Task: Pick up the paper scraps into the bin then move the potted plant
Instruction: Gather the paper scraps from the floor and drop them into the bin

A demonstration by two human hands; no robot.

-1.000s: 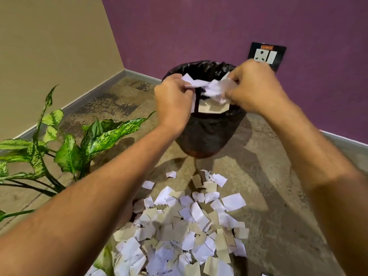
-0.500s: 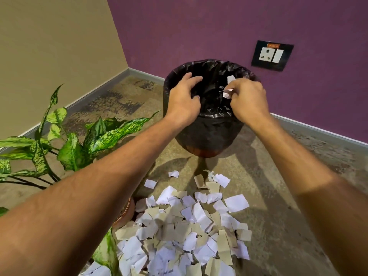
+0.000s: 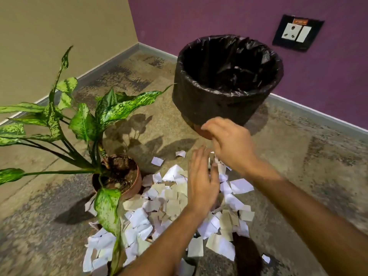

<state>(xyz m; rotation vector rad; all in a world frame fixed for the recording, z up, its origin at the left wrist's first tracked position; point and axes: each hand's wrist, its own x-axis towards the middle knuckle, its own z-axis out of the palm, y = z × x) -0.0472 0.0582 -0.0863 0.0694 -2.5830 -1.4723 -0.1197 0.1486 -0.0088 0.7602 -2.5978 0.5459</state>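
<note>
A heap of white and tan paper scraps (image 3: 165,204) lies on the floor in front of me. The bin (image 3: 227,84), lined with a black bag, stands beyond the heap near the purple wall. The potted plant (image 3: 119,176), in a brown pot with speckled green leaves, stands left of the heap, touching its edge. My left hand (image 3: 201,182) hovers over the heap with fingers straight and nothing in it. My right hand (image 3: 229,144) is just above and right of it, in front of the bin's base, fingers relaxed and pointing down, blurred and empty.
The beige wall (image 3: 59,36) and the purple wall (image 3: 199,20) meet in a corner behind the bin. A black socket plate (image 3: 297,32) sits on the purple wall. Long plant leaves (image 3: 123,104) reach toward the bin. One stray scrap (image 3: 265,258) lies at the lower right.
Both hands let the scraps fall into the bin, then drew back and down from its mouth to just above the heap. My view tilted down and left.
</note>
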